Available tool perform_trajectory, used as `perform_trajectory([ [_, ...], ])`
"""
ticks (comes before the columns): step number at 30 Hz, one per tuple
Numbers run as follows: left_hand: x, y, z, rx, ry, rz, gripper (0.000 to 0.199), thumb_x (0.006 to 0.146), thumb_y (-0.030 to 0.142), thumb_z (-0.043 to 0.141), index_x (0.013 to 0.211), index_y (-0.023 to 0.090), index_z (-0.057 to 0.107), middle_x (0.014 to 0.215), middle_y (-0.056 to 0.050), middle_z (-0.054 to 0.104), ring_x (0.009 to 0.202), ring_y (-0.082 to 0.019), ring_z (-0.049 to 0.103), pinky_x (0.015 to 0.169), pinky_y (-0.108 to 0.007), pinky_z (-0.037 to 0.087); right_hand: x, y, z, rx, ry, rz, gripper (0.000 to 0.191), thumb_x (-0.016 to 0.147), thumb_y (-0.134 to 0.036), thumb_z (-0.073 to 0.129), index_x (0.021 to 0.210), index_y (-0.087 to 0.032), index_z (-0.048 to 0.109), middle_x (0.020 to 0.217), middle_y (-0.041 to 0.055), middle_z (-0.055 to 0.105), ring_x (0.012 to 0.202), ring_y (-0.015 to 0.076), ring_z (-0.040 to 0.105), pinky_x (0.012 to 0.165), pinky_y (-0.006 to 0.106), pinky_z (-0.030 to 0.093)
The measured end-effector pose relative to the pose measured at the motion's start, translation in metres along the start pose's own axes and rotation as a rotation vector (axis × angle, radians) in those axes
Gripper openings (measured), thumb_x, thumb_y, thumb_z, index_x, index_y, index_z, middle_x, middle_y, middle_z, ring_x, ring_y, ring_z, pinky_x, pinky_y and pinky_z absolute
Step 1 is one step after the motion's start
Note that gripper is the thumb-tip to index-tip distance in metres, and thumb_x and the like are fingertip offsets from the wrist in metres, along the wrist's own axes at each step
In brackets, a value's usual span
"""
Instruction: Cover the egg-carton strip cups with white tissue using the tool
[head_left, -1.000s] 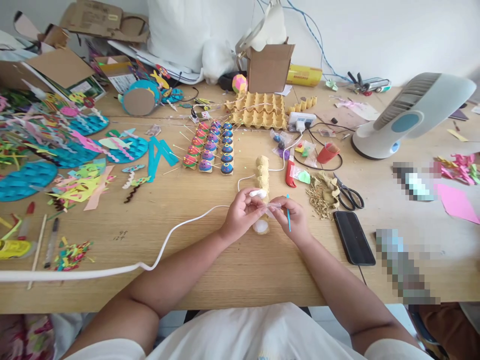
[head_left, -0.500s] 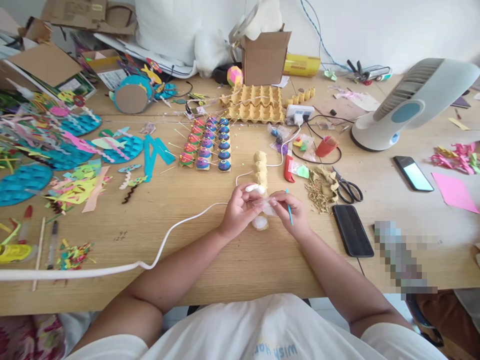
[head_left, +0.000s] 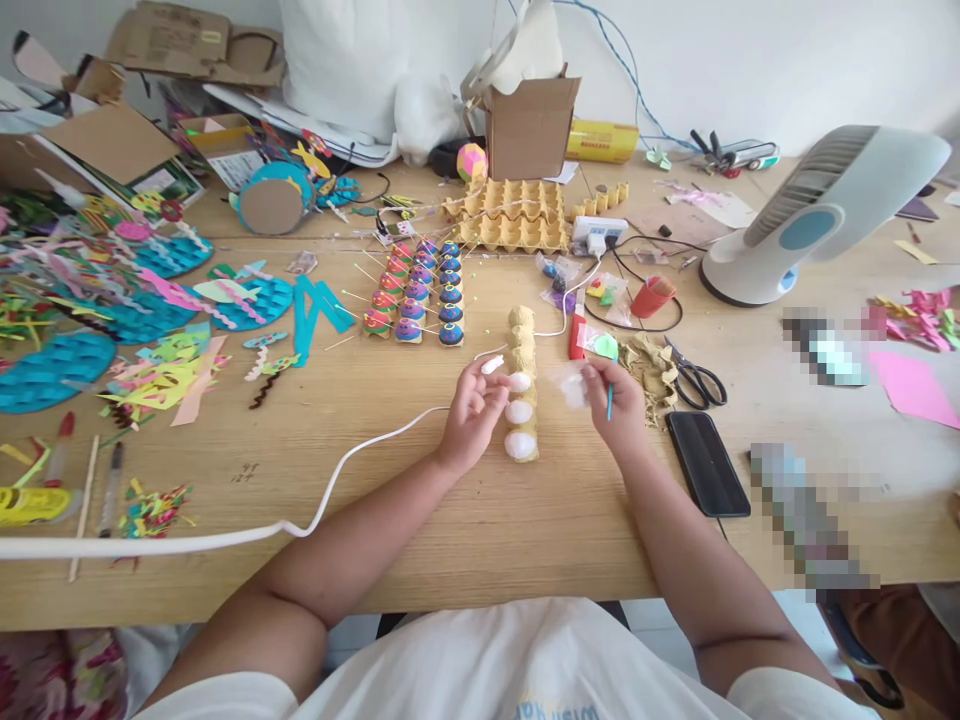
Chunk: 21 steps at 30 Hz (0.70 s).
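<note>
My left hand (head_left: pixel 471 415) is closed, with a small lump of white modelling clay (head_left: pixel 493 365) at its fingertips. It is just left of an upturned strip of yellowish egg carton (head_left: pixel 523 350). White clay covers several of the strip's nearer bumps; the far ones are bare. To the right of the strip, my right hand (head_left: pixel 621 408) pinches a clear plastic bag (head_left: pixel 574 384). A thin blue stick (head_left: pixel 610 402) is also held in that hand. What the bag contains is hard to make out.
Painted egg-carton strips (head_left: pixel 412 295) stand farther back at left. On the right are scissors (head_left: pixel 697 378), a black phone (head_left: pixel 708 463), carton scraps (head_left: pixel 651 372) and a white fan (head_left: pixel 814 220). A white cable (head_left: pixel 337 465) crosses the left side. Blue paper crafts (head_left: pixel 56 368) crowd the far left.
My hands have moved apart. The right hand has carried the plastic bag and blue stick rightward, off the strip. My left hand stays near the strip, whose white-covered bumps are now uncovered to view.
</note>
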<state>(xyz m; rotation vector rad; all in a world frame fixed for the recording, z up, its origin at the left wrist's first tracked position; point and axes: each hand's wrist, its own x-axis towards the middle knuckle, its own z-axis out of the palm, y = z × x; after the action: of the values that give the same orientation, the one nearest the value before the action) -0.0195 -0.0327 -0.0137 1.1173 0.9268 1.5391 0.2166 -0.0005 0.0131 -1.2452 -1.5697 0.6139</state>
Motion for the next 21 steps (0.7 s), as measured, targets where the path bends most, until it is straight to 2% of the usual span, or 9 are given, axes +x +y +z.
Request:
perform_trajectory([
  [2,0.004,-0.004,-0.005,0.025,0.059,-0.014,0.064,0.098,0.077,0.078,0.134,0.026,0.071,0.113,-0.007,0.077,0.104,-0.02,0.07,0.086,-0.032,0.057,0.011,0.012,-0.009,-0.184,0.033,-0.01,0.04,0.108,-0.055,0.062,0.099,-0.021,0.081,0.082,0.0073,0.076,0.074,0.0229,0.065,0.074,0.037,0.05],
  [6,0.012,-0.006,-0.01,-0.019,0.127,-0.066,0.071,0.098,0.091,0.062,0.122,0.027,0.082,0.132,-0.01,0.079,0.112,-0.023,0.066,0.085,-0.033,0.053,0.021,0.029,-0.019,-0.589,-0.065,0.12,0.038,0.106,-0.037,0.056,0.109,-0.016,0.087,0.099,0.0183,0.087,0.091,0.0316,0.074,0.083,0.041,0.053],
  [9,0.016,-0.005,-0.008,-0.125,0.145,-0.13,0.076,0.095,0.096,0.057,0.117,0.028,0.084,0.138,-0.01,0.081,0.129,-0.028,0.067,0.09,-0.035,0.054,0.022,0.032,-0.022,-0.747,0.055,0.085,0.044,0.104,-0.034,0.059,0.134,-0.013,0.084,0.123,0.0248,0.088,0.117,0.041,0.077,0.103,0.054,0.058],
  [11,0.018,-0.003,-0.006,-0.177,0.117,-0.149,0.077,0.097,0.095,0.055,0.116,0.027,0.085,0.139,-0.01,0.082,0.138,-0.03,0.066,0.097,-0.037,0.055,0.019,0.028,-0.021,-0.715,0.159,-0.051,0.042,0.106,-0.036,0.062,0.137,-0.016,0.082,0.135,0.0239,0.086,0.127,0.0429,0.076,0.112,0.061,0.057],
  [12,0.018,-0.003,-0.005,-0.196,0.101,-0.158,0.077,0.097,0.095,0.054,0.114,0.027,0.085,0.138,-0.011,0.083,0.139,-0.031,0.066,0.1,-0.039,0.055,0.017,0.025,-0.019,-0.659,0.17,-0.142,0.038,0.108,-0.038,0.063,0.135,-0.02,0.082,0.136,0.0213,0.086,0.128,0.0412,0.077,0.114,0.061,0.058],
  [15,0.017,-0.001,-0.002,-0.236,0.054,-0.192,0.079,0.097,0.095,0.053,0.108,0.025,0.087,0.133,-0.011,0.084,0.137,-0.032,0.068,0.105,-0.042,0.055,0.007,0.01,-0.005,-0.424,0.057,-0.408,0.032,0.111,-0.04,0.068,0.136,-0.024,0.078,0.135,0.0171,0.087,0.125,0.0352,0.081,0.11,0.055,0.063],
  [17,0.016,0.001,-0.001,-0.242,0.02,-0.209,0.082,0.095,0.098,0.052,0.104,0.025,0.089,0.13,-0.011,0.085,0.134,-0.032,0.07,0.106,-0.043,0.055,0.0,-0.003,0.007,-0.352,-0.034,-0.524,0.039,0.11,-0.042,0.072,0.146,-0.026,0.073,0.138,0.016,0.086,0.126,0.0335,0.081,0.107,0.053,0.066],
  [19,0.015,0.003,0.0,-0.233,-0.017,-0.214,0.086,0.093,0.101,0.051,0.101,0.026,0.091,0.129,-0.011,0.086,0.131,-0.032,0.071,0.106,-0.043,0.056,-0.002,-0.013,0.018,-0.349,-0.104,-0.593,0.053,0.107,-0.046,0.078,0.156,-0.028,0.068,0.144,0.0166,0.084,0.129,0.034,0.08,0.11,0.054,0.066],
  [21,0.015,0.005,0.0,-0.225,-0.059,-0.207,0.088,0.092,0.103,0.049,0.097,0.026,0.091,0.127,-0.011,0.087,0.129,-0.033,0.072,0.106,-0.044,0.056,0.001,-0.02,0.026,-0.372,-0.175,-0.612,0.056,0.107,-0.047,0.079,0.159,-0.03,0.067,0.144,0.0157,0.084,0.13,0.0343,0.08,0.112,0.054,0.065],
])
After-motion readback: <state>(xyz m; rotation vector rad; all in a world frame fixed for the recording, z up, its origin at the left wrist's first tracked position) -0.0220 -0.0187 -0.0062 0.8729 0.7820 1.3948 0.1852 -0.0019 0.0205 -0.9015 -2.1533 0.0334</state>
